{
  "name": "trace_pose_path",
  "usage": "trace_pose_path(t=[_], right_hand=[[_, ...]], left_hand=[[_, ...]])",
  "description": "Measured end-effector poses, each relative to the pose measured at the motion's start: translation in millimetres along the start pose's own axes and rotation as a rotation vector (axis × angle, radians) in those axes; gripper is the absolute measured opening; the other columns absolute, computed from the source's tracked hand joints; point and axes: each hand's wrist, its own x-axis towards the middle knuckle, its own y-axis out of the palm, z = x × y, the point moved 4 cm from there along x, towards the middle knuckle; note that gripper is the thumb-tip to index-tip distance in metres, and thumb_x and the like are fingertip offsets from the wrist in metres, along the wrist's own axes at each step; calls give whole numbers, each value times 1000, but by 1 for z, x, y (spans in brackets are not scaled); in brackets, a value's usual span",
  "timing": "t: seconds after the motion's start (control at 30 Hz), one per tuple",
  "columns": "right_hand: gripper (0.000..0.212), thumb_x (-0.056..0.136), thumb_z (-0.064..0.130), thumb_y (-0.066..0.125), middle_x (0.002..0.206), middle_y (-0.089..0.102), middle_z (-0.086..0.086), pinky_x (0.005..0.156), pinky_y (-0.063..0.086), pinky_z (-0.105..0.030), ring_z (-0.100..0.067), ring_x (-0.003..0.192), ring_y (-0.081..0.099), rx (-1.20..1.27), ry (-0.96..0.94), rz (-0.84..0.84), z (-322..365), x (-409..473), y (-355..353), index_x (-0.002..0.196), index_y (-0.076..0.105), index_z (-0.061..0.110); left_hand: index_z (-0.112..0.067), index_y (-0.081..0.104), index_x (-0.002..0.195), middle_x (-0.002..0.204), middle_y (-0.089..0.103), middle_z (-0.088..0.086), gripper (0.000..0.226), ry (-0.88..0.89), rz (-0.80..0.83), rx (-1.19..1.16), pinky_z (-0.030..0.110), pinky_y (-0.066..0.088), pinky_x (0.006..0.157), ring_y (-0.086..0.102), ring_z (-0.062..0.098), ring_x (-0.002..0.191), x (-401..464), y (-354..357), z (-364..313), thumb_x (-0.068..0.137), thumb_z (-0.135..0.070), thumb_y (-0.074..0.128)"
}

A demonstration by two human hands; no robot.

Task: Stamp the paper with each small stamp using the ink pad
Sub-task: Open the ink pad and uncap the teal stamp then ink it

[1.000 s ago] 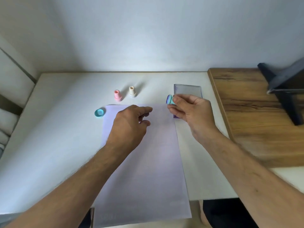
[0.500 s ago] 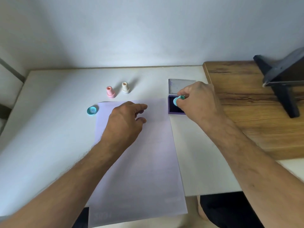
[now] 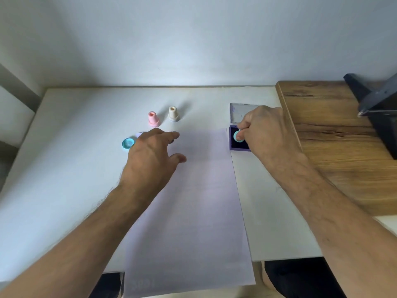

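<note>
Right hand (image 3: 267, 131) is pinching a small teal stamp (image 3: 238, 136) between thumb and fingers, and the stamp's round face is tilting toward the camera over the dark pad of the purple ink pad (image 3: 237, 145). Whether the stamp is touching the ink I cannot tell, since the fingers are hiding its lower edge. Behind the pad its clear lid (image 3: 238, 114) is lying flat, hinged open toward the wall. The ink pad is sitting just beside the far right corner of the pale lilac paper (image 3: 193, 211), which is lying lengthwise on the white worktop (image 3: 64, 168) and is hanging over the near edge.

Left hand (image 3: 150, 160) is holding nothing; its fingers are spreading loosely, palm down, over the far left part of the sheet, and whether the palm is pressing the paper I cannot tell. Just left of that hand a teal cap (image 3: 128, 143) is lying on the worktop, open side up, off the sheet. Farther back, 2 more small stamps are standing upright, near each other but apart: a pink stamp (image 3: 153, 119) and, to its right, a cream stamp (image 3: 173, 114).

At the right a wooden board (image 3: 343, 147) is adjoining the worktop, and a dark stand (image 3: 378, 108) is resting on it near the frame's edge
</note>
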Motion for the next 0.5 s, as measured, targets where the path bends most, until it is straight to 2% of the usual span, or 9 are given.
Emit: trace_pose_path(t=[0.07, 0.13, 0.2, 0.27, 0.33, 0.4, 0.5], right_hand=[[5, 82, 15, 66, 80, 64, -2, 48, 30, -16, -13, 63, 50, -31, -17, 10, 2, -1, -1, 79, 69, 18], [6, 82, 15, 69, 82, 65, -1, 48, 30, -16, -10, 61, 48, -6, 13, 49, 3, 1, -3, 80, 68, 20], [9, 82, 14, 75, 88, 67, 0, 49, 34, -14, -10, 64, 52, 102, 120, 140, 2, 7, -4, 90, 72, 17], [21, 82, 14, 78, 92, 67, 0, 54, 39, -18, -12, 76, 55, 160, 193, 228, -2, 9, -1, 102, 73, 12], [22, 82, 14, 78, 97, 70, -2, 62, 40, -16, -12, 79, 55, 135, 150, 174, -2, 8, 0, 103, 74, 10], [19, 81, 13, 78, 100, 72, -5, 59, 41, -12, -13, 76, 56, 105, 93, 91, 0, 7, -1, 99, 75, 9], [20, 80, 17, 80, 97, 72, -3, 74, 50, -22, -18, 85, 64, 103, 131, 114, -2, 5, 2, 98, 75, 11]], left_hand=[[-23, 61, 130, 118, 66, 0, 53, -1, 13, 30, 35, 46, 94, 57, 22, 111, -1, -2, 1, 80, -34, 76], [-23, 60, 132, 122, 65, 0, 54, 9, 17, 59, 33, 44, 95, 56, 21, 114, -1, -3, 1, 81, -34, 75], [-23, 60, 132, 123, 65, 0, 54, 13, 17, 70, 33, 43, 96, 55, 21, 116, -1, -3, 2, 81, -35, 75], [-22, 60, 132, 123, 64, 1, 55, 17, 24, 90, 33, 42, 97, 53, 22, 119, -1, 0, 4, 81, -35, 75], [-21, 61, 130, 122, 64, 1, 53, 21, 40, 109, 32, 41, 98, 52, 22, 120, -1, 3, 6, 81, -34, 75], [-21, 61, 130, 120, 65, 0, 52, 10, 56, 105, 30, 41, 97, 52, 22, 118, -1, 5, 9, 81, -34, 75], [-21, 61, 129, 116, 65, 0, 53, 3, 70, 80, 31, 42, 95, 52, 22, 118, 1, 5, 11, 81, -34, 75]])
